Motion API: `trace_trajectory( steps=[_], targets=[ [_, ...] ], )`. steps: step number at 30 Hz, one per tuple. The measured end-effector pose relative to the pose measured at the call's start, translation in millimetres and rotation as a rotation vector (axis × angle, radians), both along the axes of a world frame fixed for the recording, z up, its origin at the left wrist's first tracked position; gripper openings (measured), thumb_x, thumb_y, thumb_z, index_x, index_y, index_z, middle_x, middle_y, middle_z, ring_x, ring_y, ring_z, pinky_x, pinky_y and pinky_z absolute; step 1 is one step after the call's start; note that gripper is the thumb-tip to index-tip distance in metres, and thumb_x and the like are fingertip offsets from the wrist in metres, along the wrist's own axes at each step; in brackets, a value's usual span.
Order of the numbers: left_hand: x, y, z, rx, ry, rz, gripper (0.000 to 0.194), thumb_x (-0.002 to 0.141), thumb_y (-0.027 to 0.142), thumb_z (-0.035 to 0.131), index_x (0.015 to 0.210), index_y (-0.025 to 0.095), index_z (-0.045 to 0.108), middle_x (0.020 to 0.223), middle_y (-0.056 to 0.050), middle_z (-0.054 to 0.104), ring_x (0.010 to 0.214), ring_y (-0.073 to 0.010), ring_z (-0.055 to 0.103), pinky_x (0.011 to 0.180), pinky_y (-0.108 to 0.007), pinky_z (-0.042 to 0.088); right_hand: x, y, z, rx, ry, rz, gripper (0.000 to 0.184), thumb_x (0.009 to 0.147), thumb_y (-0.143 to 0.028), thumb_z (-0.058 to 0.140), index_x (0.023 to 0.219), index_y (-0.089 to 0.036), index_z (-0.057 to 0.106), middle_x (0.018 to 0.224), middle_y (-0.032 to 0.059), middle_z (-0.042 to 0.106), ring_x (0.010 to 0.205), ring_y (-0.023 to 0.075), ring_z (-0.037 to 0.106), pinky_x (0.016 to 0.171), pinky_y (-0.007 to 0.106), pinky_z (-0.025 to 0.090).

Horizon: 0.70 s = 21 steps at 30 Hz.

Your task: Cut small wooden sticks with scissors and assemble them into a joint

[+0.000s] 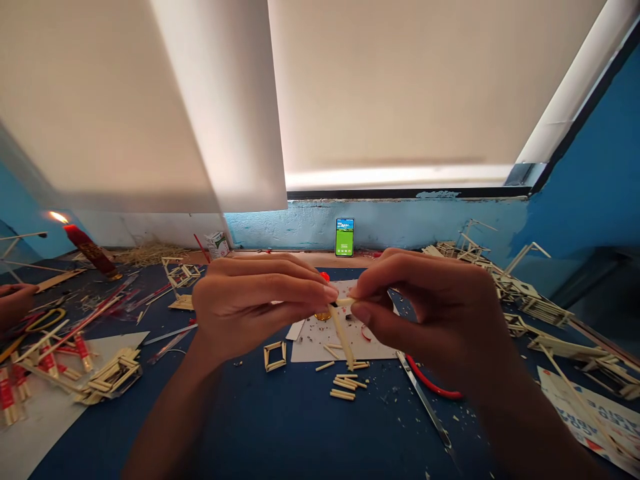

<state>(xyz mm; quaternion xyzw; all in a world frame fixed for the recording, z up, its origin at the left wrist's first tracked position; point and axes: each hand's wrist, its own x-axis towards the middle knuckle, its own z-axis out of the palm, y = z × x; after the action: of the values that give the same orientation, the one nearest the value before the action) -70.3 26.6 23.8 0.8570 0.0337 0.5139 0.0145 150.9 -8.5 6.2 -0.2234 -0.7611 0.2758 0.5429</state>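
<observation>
My left hand (pixel 255 303) and my right hand (pixel 430 313) meet above the blue table (pixel 280 427), both pinched closed. Between the fingertips sit thin pale straw sticks (pixel 343 333): one hangs down from my left fingers and a short one lies crosswise in my right fingers. Below them lies a white paper sheet (pixel 313 347) with cut stick pieces (pixel 345 387) and a small square stick frame (pixel 275 355) beside it.
Red-handled cutters (pixel 430 383) lie right of the paper. A lit red candle (pixel 90 250) stands far left, near another person's hand (pixel 15 300). A phone (pixel 345 237) leans on the wall. Stick frames (pixel 530 300) pile up at right, stick bundles (pixel 107 377) at left.
</observation>
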Motion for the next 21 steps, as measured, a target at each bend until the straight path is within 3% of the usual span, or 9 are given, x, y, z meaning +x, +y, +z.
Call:
trace_trajectory(
  steps=[6,11,21],
  targets=[
    [-1,7,-7.6,-0.194,-0.024,-0.091,0.035,0.08,0.007,0.086,0.111,0.024,0.083,0.084,-0.006,0.084,0.072,-0.0212,0.08,0.069,-0.029,0.068,4,2,0.6,0.109,0.032,-0.016,0.02,0.086,-0.003,0.072,0.086,-0.023,0.072,0.078,-0.0011,0.068,0.071,0.0133,0.06,0.06,0.028,0.052],
    [-1,6,-12.5,-0.241,-0.084,-0.09,0.034,0.08,0.01,0.087,0.109,0.027,0.082,0.084,-0.004,0.083,0.071,-0.02,0.08,0.064,-0.028,0.066,5,2,1.4,0.146,0.023,-0.03,0.019,0.087,-0.004,0.074,0.087,-0.023,0.073,0.079,-0.0008,0.07,0.071,0.0134,0.062,0.059,0.027,0.053],
    [5,-2,-15.7,-0.397,-0.116,-0.117,0.017,0.083,0.008,0.083,0.095,0.02,0.082,0.08,-0.006,0.082,0.066,-0.0173,0.076,0.055,-0.025,0.061,4,0,1.7,0.148,-0.004,-0.059,0.02,0.086,-0.004,0.074,0.087,-0.023,0.071,0.079,-0.0016,0.07,0.073,0.013,0.063,0.062,0.027,0.053]
  ],
)
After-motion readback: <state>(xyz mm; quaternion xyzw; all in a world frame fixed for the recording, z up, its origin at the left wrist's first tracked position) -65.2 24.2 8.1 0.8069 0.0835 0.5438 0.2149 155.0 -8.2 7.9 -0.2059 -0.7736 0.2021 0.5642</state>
